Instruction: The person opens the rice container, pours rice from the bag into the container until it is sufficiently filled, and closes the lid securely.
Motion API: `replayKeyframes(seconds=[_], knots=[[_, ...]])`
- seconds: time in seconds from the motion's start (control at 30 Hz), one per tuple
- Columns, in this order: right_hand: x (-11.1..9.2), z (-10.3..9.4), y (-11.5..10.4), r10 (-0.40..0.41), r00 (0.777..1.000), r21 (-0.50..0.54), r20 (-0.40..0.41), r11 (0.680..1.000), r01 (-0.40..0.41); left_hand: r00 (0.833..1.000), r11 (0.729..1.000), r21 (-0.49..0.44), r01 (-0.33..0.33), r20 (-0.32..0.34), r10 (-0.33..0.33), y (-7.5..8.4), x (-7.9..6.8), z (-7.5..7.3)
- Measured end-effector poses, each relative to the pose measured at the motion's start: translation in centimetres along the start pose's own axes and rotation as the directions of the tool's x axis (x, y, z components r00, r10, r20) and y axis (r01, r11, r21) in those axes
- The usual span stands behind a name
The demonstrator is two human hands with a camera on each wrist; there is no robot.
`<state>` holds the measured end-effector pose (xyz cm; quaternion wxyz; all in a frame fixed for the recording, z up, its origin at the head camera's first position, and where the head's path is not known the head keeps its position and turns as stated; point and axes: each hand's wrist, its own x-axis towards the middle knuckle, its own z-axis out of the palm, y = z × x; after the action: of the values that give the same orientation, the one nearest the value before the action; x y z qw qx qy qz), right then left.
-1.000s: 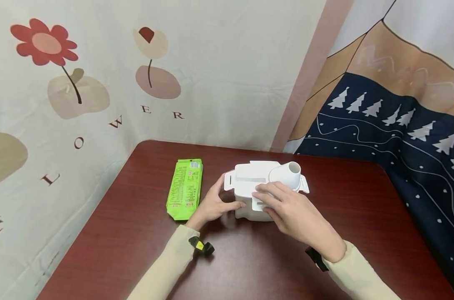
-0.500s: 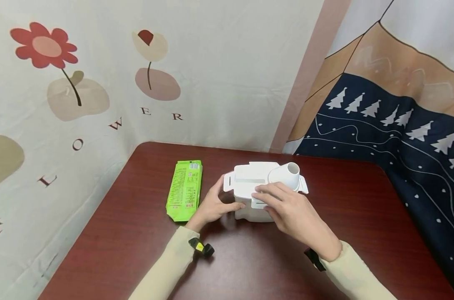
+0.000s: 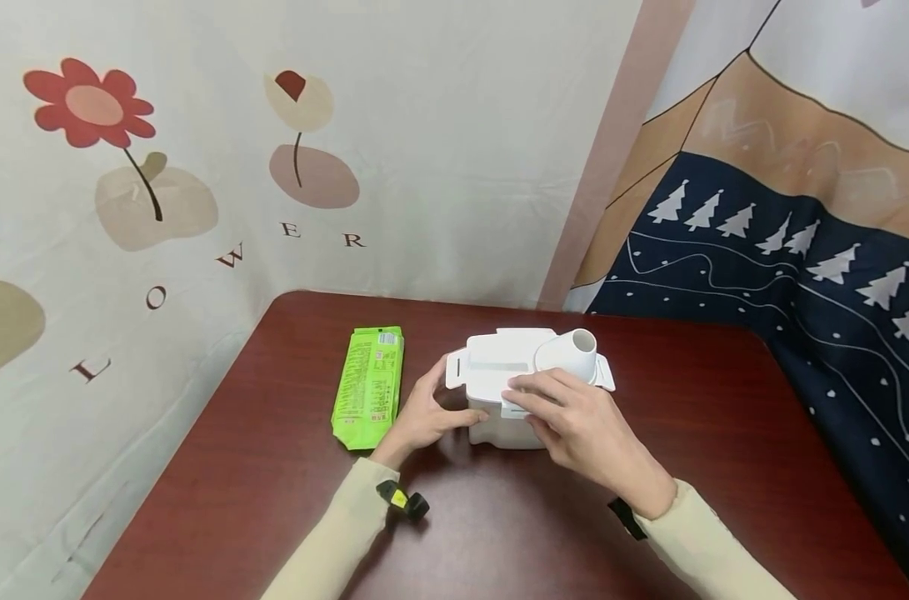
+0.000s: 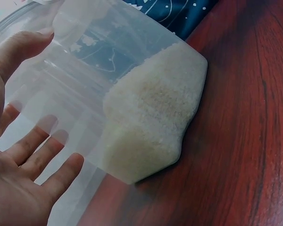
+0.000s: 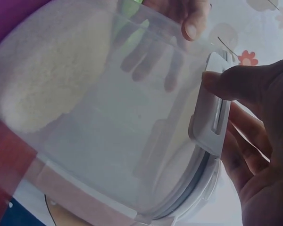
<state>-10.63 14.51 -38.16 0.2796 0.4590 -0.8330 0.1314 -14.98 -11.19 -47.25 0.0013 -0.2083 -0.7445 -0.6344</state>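
Note:
A clear plastic storage box (image 3: 499, 432) with a white lid (image 3: 490, 387) stands on the table. Rice (image 4: 151, 108) heaps in its lower part, seen in the left wrist view. My left hand (image 3: 422, 417) holds the box's left side, thumb on the front wall and fingers spread on the side wall. With thumb and fingers, my right hand (image 3: 585, 427) pinches the latch (image 5: 205, 113) at the lid's front edge. Side latches, such as the left one (image 3: 455, 368), stick out from the lid. A white round spout (image 3: 569, 355) rises from the lid's right part.
A green packet (image 3: 368, 390) lies left of the box, close to my left hand. The reddish-brown table (image 3: 289, 400) reaches back to a printed cloth wall (image 3: 454, 167). A dark blue cloth with white trees (image 3: 724, 250) hangs at the right.
The head view has tilted slightly, so everything sits a little lower. The front latch shows less of its face beneath my right fingers. Both hands keep their places on the box and lid.

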Motion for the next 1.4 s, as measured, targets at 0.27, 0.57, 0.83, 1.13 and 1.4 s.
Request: replayKeyframes(seconds=[0.27,0.57,0.83,1.13,1.4], knots=[[0.1,0.2,0.3,0.004,0.999,0.025,-0.034,1.000,-0.003,1.000,1.000,0.000,0.006,0.001,-0.006,0.1,0.0,0.0],[-0.2,0.6,0.5,0.006,0.999,0.036,-0.042,0.999,-0.005,1.000,1.000,0.005,0.023,-0.002,-0.023,0.3,0.0,0.1],[-1.2,0.0,0.4,0.022,1.000,0.090,-0.020,0.996,-0.020,0.999,0.998,0.068,0.011,0.047,-0.014,0.6,0.0,-0.2],[-1.7,-1.4,0.2,0.036,0.994,0.217,-0.107,0.976,-0.012,0.998,0.989,0.151,0.001,0.063,-0.010,3.1,0.3,-1.7],[-2.0,-2.8,0.4,0.115,0.967,0.305,-0.226,0.951,-0.042,0.986,0.913,0.373,-0.166,0.081,0.146,6.5,1.1,-2.3]])
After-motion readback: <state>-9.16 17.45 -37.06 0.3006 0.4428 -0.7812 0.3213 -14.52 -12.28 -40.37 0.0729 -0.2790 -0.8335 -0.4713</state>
